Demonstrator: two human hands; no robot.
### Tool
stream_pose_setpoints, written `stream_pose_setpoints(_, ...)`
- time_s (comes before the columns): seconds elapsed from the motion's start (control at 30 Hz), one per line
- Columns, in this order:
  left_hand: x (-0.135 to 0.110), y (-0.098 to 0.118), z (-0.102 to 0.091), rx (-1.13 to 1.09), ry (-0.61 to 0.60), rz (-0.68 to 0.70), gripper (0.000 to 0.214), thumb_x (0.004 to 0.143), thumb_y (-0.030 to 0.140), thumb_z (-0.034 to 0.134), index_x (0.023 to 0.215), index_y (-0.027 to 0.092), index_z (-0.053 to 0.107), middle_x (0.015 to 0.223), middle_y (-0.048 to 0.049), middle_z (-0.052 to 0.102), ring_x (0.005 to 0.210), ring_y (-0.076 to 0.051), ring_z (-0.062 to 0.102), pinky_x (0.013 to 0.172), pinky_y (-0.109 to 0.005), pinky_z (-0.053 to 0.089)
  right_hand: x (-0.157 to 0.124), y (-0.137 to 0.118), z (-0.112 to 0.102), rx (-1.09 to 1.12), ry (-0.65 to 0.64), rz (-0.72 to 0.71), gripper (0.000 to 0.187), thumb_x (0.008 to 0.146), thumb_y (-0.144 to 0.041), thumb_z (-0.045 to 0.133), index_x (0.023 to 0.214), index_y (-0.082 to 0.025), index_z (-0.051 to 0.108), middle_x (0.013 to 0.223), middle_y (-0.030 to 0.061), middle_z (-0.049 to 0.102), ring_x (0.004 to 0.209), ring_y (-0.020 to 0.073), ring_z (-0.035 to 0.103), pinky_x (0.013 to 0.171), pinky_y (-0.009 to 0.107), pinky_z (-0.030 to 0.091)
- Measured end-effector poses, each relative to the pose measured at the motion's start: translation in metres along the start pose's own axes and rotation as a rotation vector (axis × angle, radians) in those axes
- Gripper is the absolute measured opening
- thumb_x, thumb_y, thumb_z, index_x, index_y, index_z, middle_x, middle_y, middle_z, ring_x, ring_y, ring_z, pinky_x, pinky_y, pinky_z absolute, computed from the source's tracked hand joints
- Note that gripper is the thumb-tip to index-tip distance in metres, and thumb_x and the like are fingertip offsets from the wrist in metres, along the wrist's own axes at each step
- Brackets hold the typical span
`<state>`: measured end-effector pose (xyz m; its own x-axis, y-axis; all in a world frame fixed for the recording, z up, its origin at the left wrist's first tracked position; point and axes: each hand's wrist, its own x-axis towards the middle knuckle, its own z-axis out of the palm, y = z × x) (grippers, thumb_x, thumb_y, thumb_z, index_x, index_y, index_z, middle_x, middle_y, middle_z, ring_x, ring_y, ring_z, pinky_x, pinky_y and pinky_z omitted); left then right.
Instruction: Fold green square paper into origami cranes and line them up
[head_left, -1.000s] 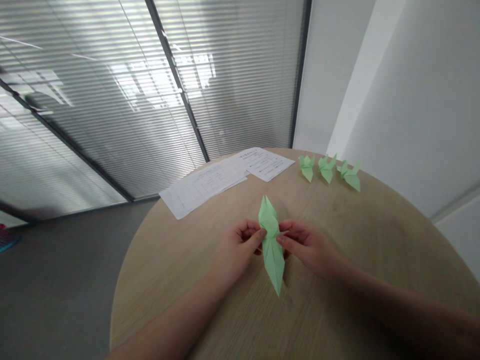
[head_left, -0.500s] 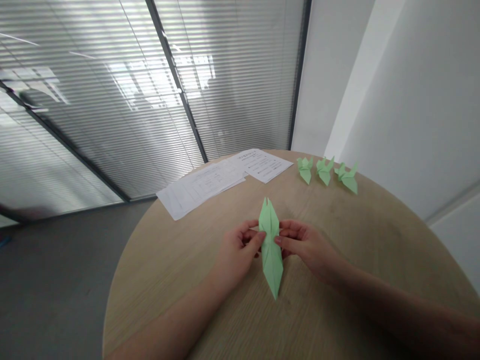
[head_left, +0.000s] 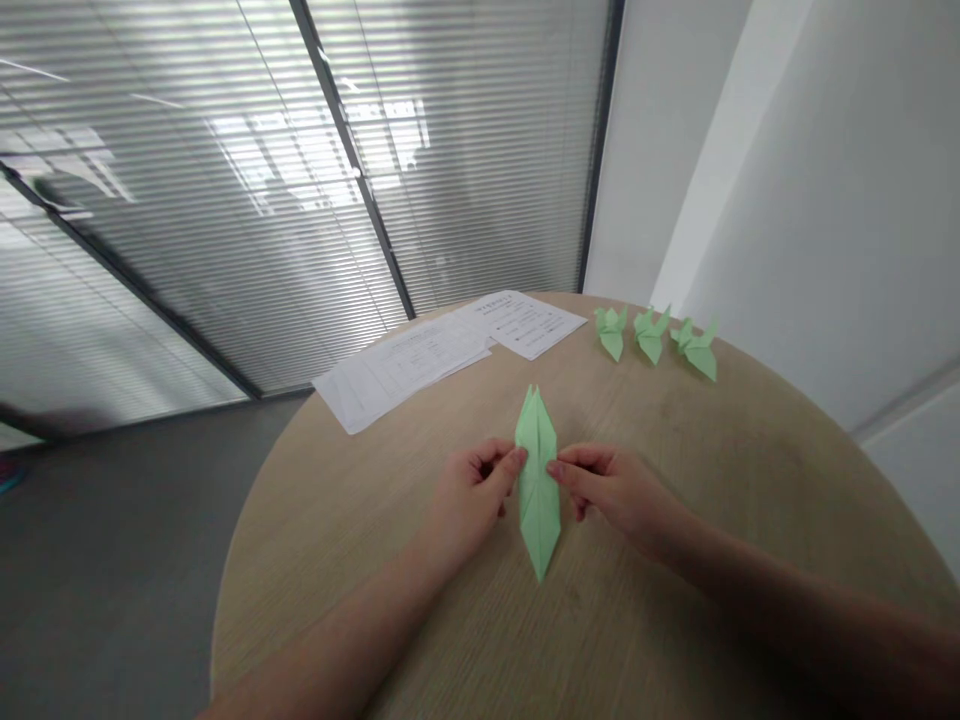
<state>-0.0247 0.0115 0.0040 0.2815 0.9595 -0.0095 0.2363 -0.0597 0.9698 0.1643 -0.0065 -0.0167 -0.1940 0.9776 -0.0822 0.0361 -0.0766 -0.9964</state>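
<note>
A long, narrow piece of folded light-green origami paper (head_left: 538, 490) is held upright between my hands, above the tabletop. It has two thin points at the top and a single point at the bottom, with a crease down its middle. My left hand (head_left: 474, 492) pinches its left edge between thumb and fingers. On the opposite edge, my right hand (head_left: 611, 487) pinches it with thumb and forefinger, the other fingers curled below.
Three folded green paper cranes (head_left: 649, 335) stand in a row at the table's far right. Printed white sheets (head_left: 405, 365) overlap at the far left of the round wooden table (head_left: 300, 560). Behind it is a glass partition with blinds (head_left: 480, 180); a white wall (head_left: 840, 200) is at right.
The folded paper has shifted slightly up and hangs straighter. My fingers have drawn out from behind it and now pinch only its edges.
</note>
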Motion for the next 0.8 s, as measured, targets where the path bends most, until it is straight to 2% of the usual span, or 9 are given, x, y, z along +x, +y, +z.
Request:
stream_pose_setpoints(0.1, -0.006, 0.006, 0.000, -0.079, -0.019, 0.015, 0.031, 0.085, 0.045, 0.066, 0.090, 0.015, 0.071, 0.068, -0.0012, 0.066, 0.052, -0.010, 0.054, 0.048, -0.021, 0.045, -0.005, -0.006, -0.002, -0.061, 0.068, -0.165, 0.033, 0.084, -0.048, 0.068, 0.073, -0.018, 0.072, 0.053, -0.0033, 0.051, 0.049, 0.0101, 0.047, 0.048, 0.022, 0.040)
stream_pose_setpoints(0.23, -0.014, 0.011, 0.000, -0.111, 0.000, 0.068, 0.028, 0.083, 0.042, 0.070, 0.090, 0.015, 0.073, 0.074, -0.0048, 0.072, 0.064, -0.014, 0.063, 0.054, -0.022, 0.051, -0.012, -0.011, -0.003, -0.141, 0.100, -0.300, 0.021, 0.086, -0.037, 0.067, 0.082, -0.020, 0.077, 0.067, 0.0017, 0.066, 0.061, 0.0137, 0.058, 0.057, 0.025, 0.048)
stream_pose_setpoints(0.4, -0.015, 0.012, 0.001, -0.140, 0.011, 0.118, 0.022, 0.082, 0.037, 0.072, 0.079, 0.015, 0.073, 0.078, -0.0047, 0.073, 0.063, -0.012, 0.061, 0.058, -0.024, 0.055, -0.013, -0.005, -0.002, -0.122, 0.074, -0.257, 0.023, 0.085, -0.039, 0.068, 0.076, -0.018, 0.074, 0.071, 0.0035, 0.070, 0.055, 0.0131, 0.059, 0.052, 0.025, 0.050)
stream_pose_setpoints(0.6, -0.010, 0.005, 0.003, -0.261, 0.019, 0.121, 0.017, 0.082, 0.030, 0.074, 0.085, 0.016, 0.066, 0.076, -0.0012, 0.071, 0.064, -0.012, 0.063, 0.056, -0.021, 0.054, -0.008, 0.006, 0.005, 0.092, 0.083, -0.158, 0.028, 0.076, -0.042, 0.079, 0.081, -0.018, 0.064, 0.070, 0.0030, 0.071, 0.058, 0.0148, 0.064, 0.049, 0.025, 0.053)
stream_pose_setpoints(0.7, -0.009, 0.001, 0.004, -0.309, 0.030, 0.135, 0.021, 0.081, 0.028, 0.074, 0.094, 0.017, 0.061, 0.070, 0.0020, 0.069, 0.062, -0.012, 0.063, 0.055, -0.021, 0.055, -0.006, 0.004, 0.009, 0.185, 0.086, -0.143, 0.038, 0.073, -0.035, 0.081, 0.099, -0.020, 0.058, 0.068, 0.0003, 0.071, 0.061, 0.0173, 0.067, 0.047, 0.024, 0.053)
stream_pose_setpoints(0.8, -0.008, 0.000, 0.004, -0.282, 0.020, 0.138, 0.031, 0.082, 0.027, 0.073, 0.108, 0.018, 0.060, 0.070, 0.0020, 0.071, 0.063, -0.013, 0.064, 0.057, -0.022, 0.055, -0.004, 0.002, 0.009, 0.202, 0.062, -0.130, 0.063, 0.072, -0.029, 0.081, 0.126, -0.020, 0.051, 0.067, -0.0018, 0.071, 0.060, 0.0174, 0.066, 0.046, 0.024, 0.054)
